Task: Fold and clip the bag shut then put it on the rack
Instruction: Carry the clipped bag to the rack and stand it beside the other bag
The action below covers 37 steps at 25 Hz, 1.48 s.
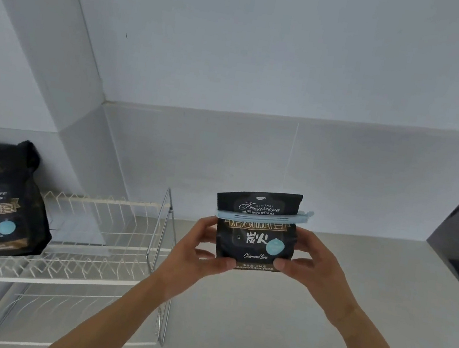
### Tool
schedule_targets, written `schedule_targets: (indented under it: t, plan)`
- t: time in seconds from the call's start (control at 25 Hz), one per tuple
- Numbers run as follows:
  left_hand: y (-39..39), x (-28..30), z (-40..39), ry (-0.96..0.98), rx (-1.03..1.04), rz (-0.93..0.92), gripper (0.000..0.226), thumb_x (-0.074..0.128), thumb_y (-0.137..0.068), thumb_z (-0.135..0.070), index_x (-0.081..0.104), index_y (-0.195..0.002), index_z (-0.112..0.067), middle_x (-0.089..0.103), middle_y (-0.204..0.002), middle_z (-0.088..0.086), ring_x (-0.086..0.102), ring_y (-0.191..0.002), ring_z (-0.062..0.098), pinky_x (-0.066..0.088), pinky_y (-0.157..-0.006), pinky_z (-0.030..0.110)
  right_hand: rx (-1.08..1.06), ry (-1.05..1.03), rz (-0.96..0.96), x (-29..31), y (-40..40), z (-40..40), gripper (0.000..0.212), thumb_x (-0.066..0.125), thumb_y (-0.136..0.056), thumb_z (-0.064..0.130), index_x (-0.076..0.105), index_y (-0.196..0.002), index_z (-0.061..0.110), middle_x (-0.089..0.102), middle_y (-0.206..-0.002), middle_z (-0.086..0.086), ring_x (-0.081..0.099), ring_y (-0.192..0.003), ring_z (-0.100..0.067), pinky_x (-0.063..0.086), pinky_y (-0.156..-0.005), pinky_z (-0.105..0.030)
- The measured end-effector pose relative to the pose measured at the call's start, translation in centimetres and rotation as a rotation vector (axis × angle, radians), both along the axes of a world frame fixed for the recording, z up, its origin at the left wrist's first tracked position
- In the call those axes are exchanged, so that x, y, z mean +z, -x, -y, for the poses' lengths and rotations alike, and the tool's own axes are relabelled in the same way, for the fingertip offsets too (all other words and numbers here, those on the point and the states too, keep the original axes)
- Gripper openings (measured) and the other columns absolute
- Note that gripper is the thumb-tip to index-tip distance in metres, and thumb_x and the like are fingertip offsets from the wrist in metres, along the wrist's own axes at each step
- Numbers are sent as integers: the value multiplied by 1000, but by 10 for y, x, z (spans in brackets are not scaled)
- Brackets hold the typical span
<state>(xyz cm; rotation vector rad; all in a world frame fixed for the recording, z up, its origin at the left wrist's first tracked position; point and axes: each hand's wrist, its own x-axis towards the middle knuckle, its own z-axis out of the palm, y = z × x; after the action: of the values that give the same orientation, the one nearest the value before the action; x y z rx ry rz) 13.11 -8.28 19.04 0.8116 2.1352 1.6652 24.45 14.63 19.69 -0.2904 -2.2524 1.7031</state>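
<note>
A black coffee bag (254, 237) is held upright above the counter, its top folded down. A light blue clip (268, 217) runs across the fold and sticks out past the right side. My left hand (200, 248) grips the bag's lower left edge, thumb on the front. My right hand (308, 263) grips the lower right edge in the same way. The white wire rack (86, 245) stands to the left of the bag, its upper shelf at about the height of my hands.
A second black coffee bag (5, 200) stands unclipped on the rack's upper shelf at the far left. A chrome frame (162, 253) forms the rack's right end. The grey counter (273, 329) runs under my arms; white walls stand behind and a dark opening lies at the right.
</note>
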Motion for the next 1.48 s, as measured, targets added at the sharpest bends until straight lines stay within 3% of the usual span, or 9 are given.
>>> schedule_targets:
  t: [0.12, 0.24, 0.44, 0.52, 0.68, 0.84, 1.0, 1.24, 1.48]
  plan:
    - [9, 18, 17, -32, -15, 2, 66, 83, -68, -29, 48, -124, -37, 67, -107, -18, 65, -108, 20, 56, -90, 50, -6, 3, -30, 18, 9, 21, 51, 82, -66, 33, 61, -112, 35, 71, -105, 14, 68, -99, -21, 55, -89, -46]
    - [19, 34, 38, -59, -22, 7, 66, 84, -68, -34, 48, -124, -39, 66, -105, -20, 63, -107, 10, 59, -86, 38, 7, 5, -51, 33, 19, 46, 54, 80, -63, 37, 59, -113, 35, 71, -105, 15, 68, -100, -20, 56, -88, -46]
    - [39, 52, 92, -63, 9, 13, 64, 77, -66, -39, 47, -123, -40, 64, -110, -11, 70, -97, 18, 60, -79, 27, 45, -20, -72, 49, 47, 99, 55, 79, -62, 43, 55, -112, 45, 70, -102, 21, 68, -96, -10, 55, -76, -25]
    - [50, 55, 119, -55, 31, 9, 64, 78, -67, -41, 47, -123, -41, 63, -113, -9, 70, -96, 19, 59, -83, 30, 52, -26, -70, 51, 63, 123, 54, 80, -65, 40, 55, -113, 44, 71, -102, 19, 67, -99, -7, 56, -76, -24]
    - [75, 52, 170, -35, 114, 24, 60, 81, -73, -36, 48, -123, -41, 61, -120, -15, 62, -110, 25, 49, -99, 47, 74, -26, -36, 47, 98, 171, 54, 82, -71, 33, 54, -115, 41, 70, -108, 12, 62, -108, -10, 54, -90, -37]
    - [98, 48, 222, 15, 165, -17, 56, 80, -76, -31, 48, -120, -46, 61, -110, -31, 57, -112, 6, 45, -102, 40, 109, -10, -17, 44, 135, 219, 59, 83, -63, 46, 53, -114, 42, 69, -111, 13, 61, -109, -9, 55, -88, -34]
    - [124, 40, 265, 29, 187, 26, 63, 82, -69, -31, 51, -125, -38, 64, -121, -12, 61, -114, 22, 45, -102, 53, 143, 4, 25, 34, 168, 260, 62, 87, -62, 39, 53, -114, 39, 68, -111, 14, 63, -106, -7, 53, -89, -34]
    - [153, 20, 295, 282, 150, -31, 65, 85, -69, -29, 50, -122, -40, 66, -115, -13, 66, -95, 21, 56, -88, 46, 141, 16, 167, 4, 190, 287, 68, 92, -54, 23, 55, -111, 30, 68, -110, 11, 62, -106, -10, 53, -92, -39]
    - [166, 0, 289, 428, 105, 100, 63, 85, -67, -17, 50, -116, -36, 66, -112, -14, 69, -87, 11, 61, -70, 31, 165, -50, 306, -19, 197, 284, 74, 92, -55, 19, 50, -116, 31, 68, -111, 5, 62, -106, -18, 52, -94, -44]
